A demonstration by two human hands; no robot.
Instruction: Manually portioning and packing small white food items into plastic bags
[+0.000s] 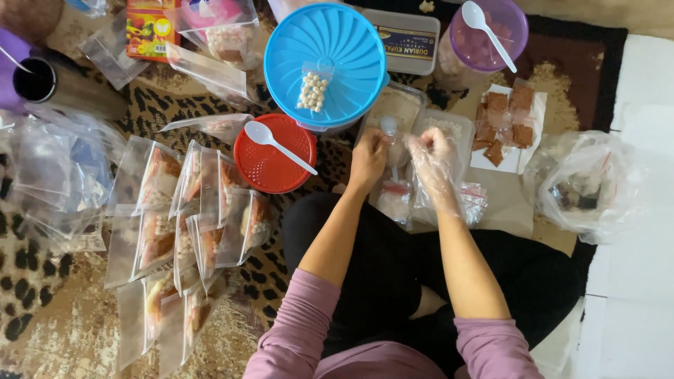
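My left hand (367, 160) is bare and pinches the edge of a small clear plastic pouch (394, 151) in front of my knees. My right hand (433, 158), covered by a thin clear plastic glove, grips the same pouch from the right side. A white spoon (388, 126) rests in the clear tray (401, 105) just beyond the pouch. A second clear tray (456, 130) of pale bits lies under my right hand. More filled small pouches (395, 200) lie between my hands and my lap.
Several filled clear pouches (182, 224) lie stacked at the left. A red lid (270, 168) with a white spoon, a blue round lid (326, 60), a purple tub (488, 31), brown squares on white paper (502, 130) and a plastic bag (583, 182) surround me.
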